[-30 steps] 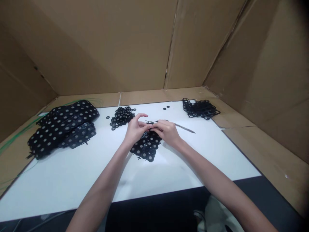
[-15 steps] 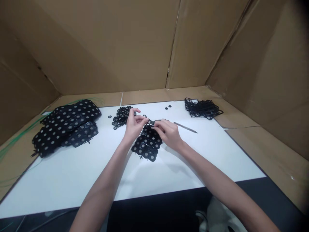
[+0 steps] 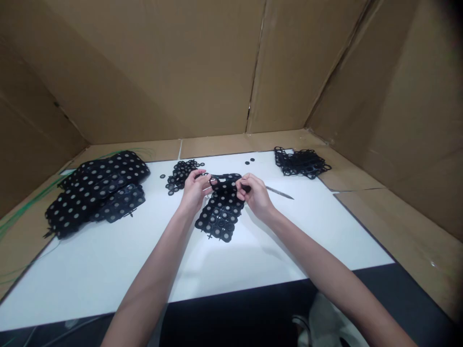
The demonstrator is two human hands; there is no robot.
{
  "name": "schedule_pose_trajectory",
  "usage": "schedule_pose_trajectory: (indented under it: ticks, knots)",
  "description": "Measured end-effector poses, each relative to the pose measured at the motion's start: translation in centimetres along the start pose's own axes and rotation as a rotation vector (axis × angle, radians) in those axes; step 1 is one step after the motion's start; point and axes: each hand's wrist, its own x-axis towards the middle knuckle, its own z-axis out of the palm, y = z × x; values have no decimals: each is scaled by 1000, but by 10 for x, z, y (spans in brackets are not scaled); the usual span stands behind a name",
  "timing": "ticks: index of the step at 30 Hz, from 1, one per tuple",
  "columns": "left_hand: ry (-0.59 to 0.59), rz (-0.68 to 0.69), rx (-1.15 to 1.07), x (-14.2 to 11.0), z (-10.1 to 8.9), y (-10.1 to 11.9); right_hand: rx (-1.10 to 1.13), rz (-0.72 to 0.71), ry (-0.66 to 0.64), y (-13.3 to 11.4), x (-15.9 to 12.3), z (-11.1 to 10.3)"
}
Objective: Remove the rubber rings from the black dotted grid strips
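A black sheet (image 3: 219, 214) set with rows of pale-centred discs lies on the white work surface, its far end raised between my hands. My left hand (image 3: 196, 189) is pinched on that end's left corner, where a thin loop-like edge shows by the fingers. The opposite edge is gripped by my right hand (image 3: 254, 193), its fingers curled in. Just left of my left hand sits a pile of small black discs (image 3: 178, 177) with pale centres. A slim pointed tool (image 3: 280, 193) rests to the right of my right hand, its near end hidden behind it.
At the left lies a larger folded black dotted sheet (image 3: 96, 193), with green strands (image 3: 25, 207) beside it. A heap of black open-loop lattice pieces (image 3: 304, 164) is at the back right. Two loose discs (image 3: 249, 161) lie at the back. Cardboard walls (image 3: 162, 72) enclose the far sides.
My hands have moved apart, the left slightly left and down, the right slightly right. The far end of the black sheet is now spread wider between them.
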Motion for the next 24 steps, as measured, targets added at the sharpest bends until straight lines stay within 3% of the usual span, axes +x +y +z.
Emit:
schedule_pose_trajectory:
  ticks: [7, 18, 24]
  knots:
    - [-28, -66, -40, -5, 6, 2, 189, 197, -58, 0, -3, 5]
    - [-106, 75, 173, -7, 4, -7, 240, 311, -95, -2, 0, 3]
    - [-50, 30, 79, -13, 10, -5, 259, 318, -247, -4, -2, 2]
